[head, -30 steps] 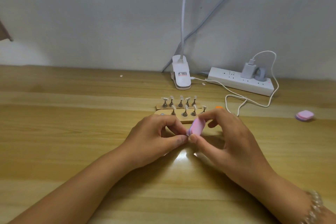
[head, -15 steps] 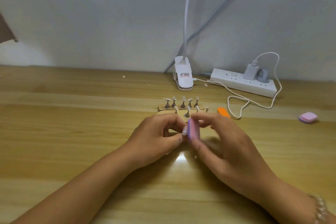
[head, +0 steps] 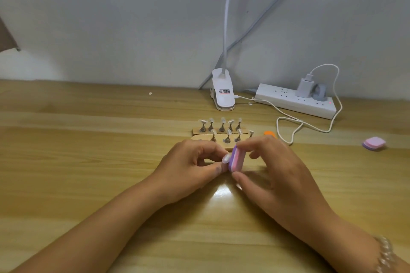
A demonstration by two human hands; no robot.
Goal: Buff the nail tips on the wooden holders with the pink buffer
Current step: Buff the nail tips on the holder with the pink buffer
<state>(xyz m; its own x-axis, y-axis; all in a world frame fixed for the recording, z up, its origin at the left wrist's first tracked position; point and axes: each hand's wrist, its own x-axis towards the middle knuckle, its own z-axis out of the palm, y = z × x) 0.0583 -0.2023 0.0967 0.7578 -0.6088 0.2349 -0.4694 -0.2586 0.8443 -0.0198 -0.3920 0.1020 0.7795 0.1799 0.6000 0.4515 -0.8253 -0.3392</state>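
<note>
Head view, looking down at two bare hands meeting just above a wooden table (head: 88,162). Left hand (head: 190,168) curls its thumb and forefinger to pinch one clear nail tip (head: 226,158). Right hand (head: 275,173) grips the pink buffer (head: 237,159) on edge between thumb and fingertips, its purple face touching that tip. A beaded bracelet (head: 386,252) circles the right wrist. Just behind the hands lie two wooden holders (head: 196,131), one behind the other, carrying small metal stands topped with more tips (head: 222,120). An orange object (head: 269,133) sits beside them on the right. Farther right lies a second pink block (head: 374,143). By the wall are a white clip (head: 223,95) and a power strip (head: 288,99) with a charger (head: 305,87) and looping cable (head: 310,127).
</note>
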